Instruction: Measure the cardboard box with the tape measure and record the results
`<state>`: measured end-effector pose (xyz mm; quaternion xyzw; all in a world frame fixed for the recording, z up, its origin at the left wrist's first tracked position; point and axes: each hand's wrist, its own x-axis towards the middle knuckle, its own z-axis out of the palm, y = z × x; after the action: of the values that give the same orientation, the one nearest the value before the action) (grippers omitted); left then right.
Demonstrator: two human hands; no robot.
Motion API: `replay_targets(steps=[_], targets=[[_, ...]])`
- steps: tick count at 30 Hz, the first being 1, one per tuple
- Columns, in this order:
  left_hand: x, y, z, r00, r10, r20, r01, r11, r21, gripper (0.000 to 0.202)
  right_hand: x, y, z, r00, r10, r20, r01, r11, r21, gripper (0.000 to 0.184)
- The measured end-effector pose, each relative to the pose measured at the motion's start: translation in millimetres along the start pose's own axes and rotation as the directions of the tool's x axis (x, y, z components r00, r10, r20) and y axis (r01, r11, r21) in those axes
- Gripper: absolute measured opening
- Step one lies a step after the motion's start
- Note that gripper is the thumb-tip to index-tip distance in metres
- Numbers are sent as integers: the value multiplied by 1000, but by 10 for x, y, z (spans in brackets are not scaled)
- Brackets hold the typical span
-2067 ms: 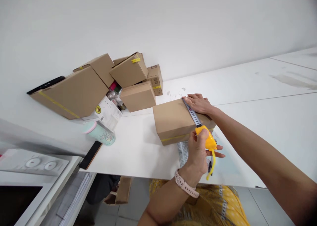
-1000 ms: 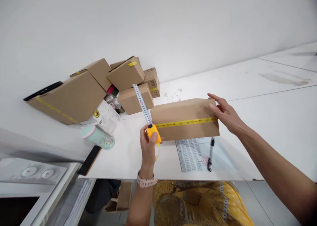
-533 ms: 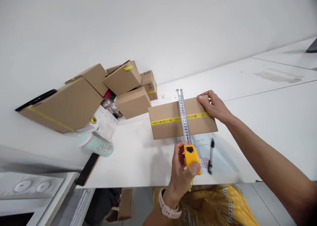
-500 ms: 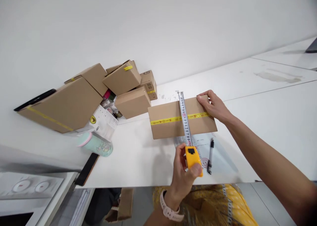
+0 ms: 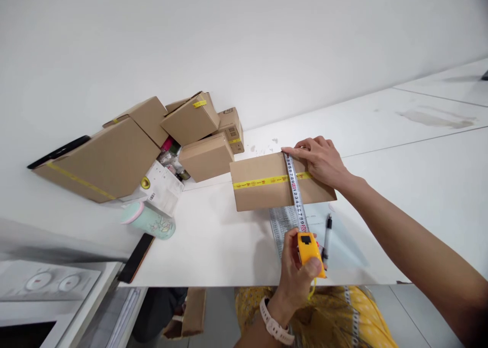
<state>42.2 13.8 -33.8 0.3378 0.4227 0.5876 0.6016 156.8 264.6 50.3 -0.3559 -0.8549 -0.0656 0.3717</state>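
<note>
A brown cardboard box (image 5: pixel 259 182) with a yellow tape stripe lies on the white table (image 5: pixel 400 180). My left hand (image 5: pixel 295 271) is closed around a yellow tape measure (image 5: pixel 310 246) near the table's front edge. Its white blade (image 5: pixel 295 190) runs up across the box's top to the far edge. My right hand (image 5: pixel 320 160) lies on the box's right part, fingers pressing the blade's end down at the far edge.
A printed sheet (image 5: pixel 285 226) and a pen (image 5: pixel 327 233) lie just in front of the box. A pile of cardboard boxes (image 5: pixel 125 144) stands at the back left, with a mint cup (image 5: pixel 148 220) and a dark phone (image 5: pixel 135 250) near the left edge.
The box was turned so its taped face is up. My left hand pulled the tape measure back toward me, and my right hand moved onto the blade's end at the far edge.
</note>
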Motion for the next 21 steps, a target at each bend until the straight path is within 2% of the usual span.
replay_targets(steps=[5, 8, 16, 21], targets=[[92, -88, -84, 998, 37, -42, -31, 990, 141, 87, 25, 28, -9, 998, -49, 46, 52, 995, -87, 58], [113, -100, -144, 1000, 19, -18, -15, 979, 205, 91, 16, 15, -9, 998, -51, 33, 54, 995, -82, 58], [116, -97, -162, 1000, -6, 21, 2, 982, 188, 92, 3, -19, -12, 999, 21, 38, -23, 999, 37, 50], [3, 55, -168, 1000, 4, 23, -6, 995, 102, 93, -81, -144, -50, 992, 121, -37, -117, 990, 82, 46]])
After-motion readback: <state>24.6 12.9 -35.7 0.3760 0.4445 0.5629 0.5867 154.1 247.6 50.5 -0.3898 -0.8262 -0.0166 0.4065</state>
